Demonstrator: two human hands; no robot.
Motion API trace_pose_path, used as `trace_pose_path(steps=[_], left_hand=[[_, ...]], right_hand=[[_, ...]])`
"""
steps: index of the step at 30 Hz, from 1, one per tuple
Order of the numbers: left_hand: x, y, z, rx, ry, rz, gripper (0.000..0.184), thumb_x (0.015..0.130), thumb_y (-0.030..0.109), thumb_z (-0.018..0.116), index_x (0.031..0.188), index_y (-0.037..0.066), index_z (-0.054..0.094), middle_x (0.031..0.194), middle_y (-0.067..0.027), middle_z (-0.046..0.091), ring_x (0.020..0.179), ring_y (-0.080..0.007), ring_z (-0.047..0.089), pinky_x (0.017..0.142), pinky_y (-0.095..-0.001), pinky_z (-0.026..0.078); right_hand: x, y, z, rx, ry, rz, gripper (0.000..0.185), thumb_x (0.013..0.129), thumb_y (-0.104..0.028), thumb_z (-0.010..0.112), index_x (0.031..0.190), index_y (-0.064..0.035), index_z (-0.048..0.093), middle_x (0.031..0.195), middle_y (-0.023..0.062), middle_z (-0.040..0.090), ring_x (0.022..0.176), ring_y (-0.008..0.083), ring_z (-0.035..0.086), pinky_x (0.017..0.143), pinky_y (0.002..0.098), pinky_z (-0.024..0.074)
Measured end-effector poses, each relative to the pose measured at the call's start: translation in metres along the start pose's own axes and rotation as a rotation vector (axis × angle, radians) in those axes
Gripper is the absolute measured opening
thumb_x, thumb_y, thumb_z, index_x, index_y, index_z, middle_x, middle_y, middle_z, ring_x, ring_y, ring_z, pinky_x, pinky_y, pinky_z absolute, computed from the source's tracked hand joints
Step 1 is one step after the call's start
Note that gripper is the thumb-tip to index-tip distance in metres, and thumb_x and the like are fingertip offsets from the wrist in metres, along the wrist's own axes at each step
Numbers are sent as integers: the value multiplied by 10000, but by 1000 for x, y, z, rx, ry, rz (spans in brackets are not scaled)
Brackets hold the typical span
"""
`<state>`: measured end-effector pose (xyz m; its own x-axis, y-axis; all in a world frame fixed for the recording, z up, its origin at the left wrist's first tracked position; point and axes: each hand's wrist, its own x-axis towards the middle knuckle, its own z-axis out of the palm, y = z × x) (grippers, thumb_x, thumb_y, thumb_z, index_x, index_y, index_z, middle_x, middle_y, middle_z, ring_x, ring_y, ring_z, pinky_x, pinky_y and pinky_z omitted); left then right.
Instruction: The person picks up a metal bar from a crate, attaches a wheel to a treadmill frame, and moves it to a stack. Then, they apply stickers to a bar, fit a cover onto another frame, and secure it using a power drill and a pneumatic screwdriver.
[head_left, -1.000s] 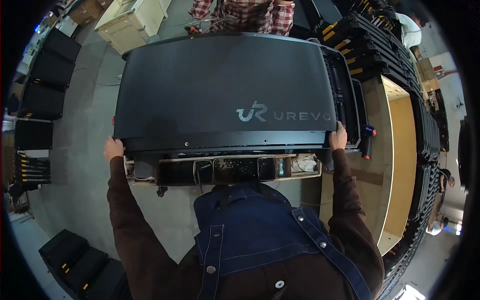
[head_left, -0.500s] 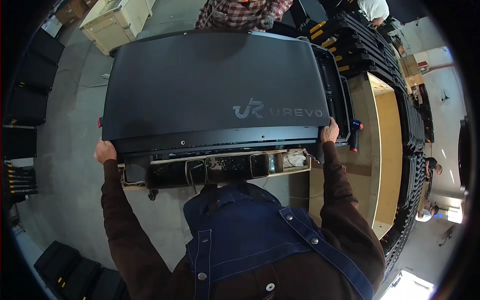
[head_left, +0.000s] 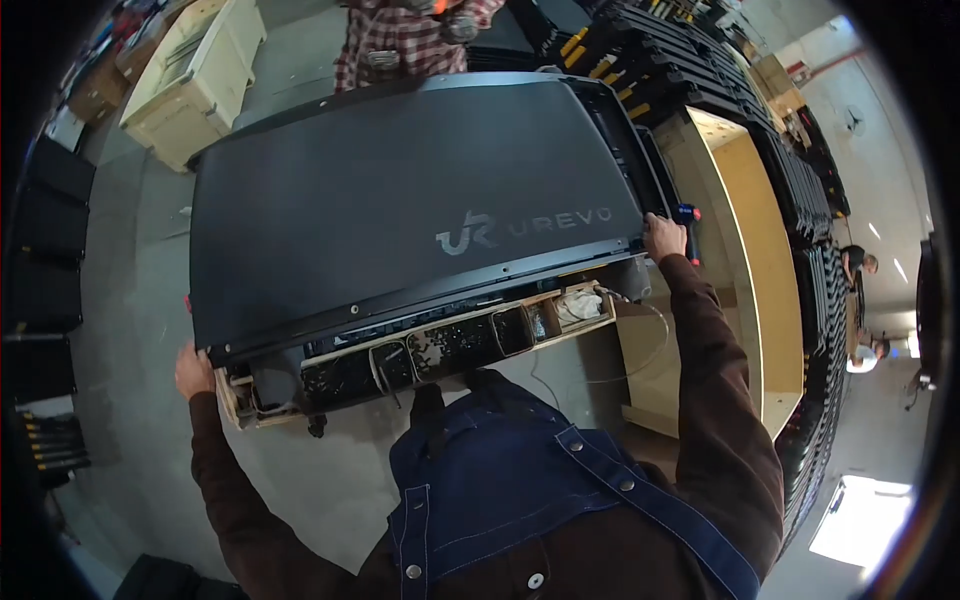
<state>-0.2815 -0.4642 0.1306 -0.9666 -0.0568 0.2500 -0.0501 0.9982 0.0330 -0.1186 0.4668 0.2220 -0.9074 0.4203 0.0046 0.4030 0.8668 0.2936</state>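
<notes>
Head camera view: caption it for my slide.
Left hand and right hand at the near corners of a black UREVO panel, divided tray nearby.

On my remote feed I counted 1 UREVO panel (head_left: 380, 180), 1 L hand (head_left: 193, 371), 1 R hand (head_left: 665, 238), 1 parts tray (head_left: 372, 350), 2 wooden crates (head_left: 195, 90), 1 handheld tool (head_left: 691, 236), approx. 3 other ppl (head_left: 400, 45).

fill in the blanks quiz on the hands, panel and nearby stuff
The word printed on the large black panel is ____. The left hand and right hand are at its ____ long edge, not the far one. The crumpled white material lies nearer the ____ hand. The long open box beside the right arm is made of ____.

UREVO; near; right; wood
</notes>
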Motion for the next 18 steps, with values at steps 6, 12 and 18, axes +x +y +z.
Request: trace_pose_path(steps=[6,12,18], left_hand=[[20,17,-21,-38,-195,-186,286,841,288,714,908,12,681,834,-186,680,803,-393,645,737,-474,508],[-4,-29,-26,-774,-238,-655,420,887,316,755,1205,79,618,929,-35,662,664,-138,589,516,-280,476],[-236,83,-8,-786,-537,-1214,251,929,305,676,1019,72,651,853,-95,658,609,-214,600,487,-370,467]], right_hand=[[21,-2,9,381,-213,170,389,779,-328,715,1107,-120,687,1029,154,711,998,369,673,849,467,541],[-17,35,-29,742,-137,61,641,714,-490,814,1185,-86,649,981,167,707,918,339,681,791,419,534],[-155,67,37,1711,-1062,163,313,952,-313,694,1013,-7,680,837,61,704,733,141,674,641,266,556]])
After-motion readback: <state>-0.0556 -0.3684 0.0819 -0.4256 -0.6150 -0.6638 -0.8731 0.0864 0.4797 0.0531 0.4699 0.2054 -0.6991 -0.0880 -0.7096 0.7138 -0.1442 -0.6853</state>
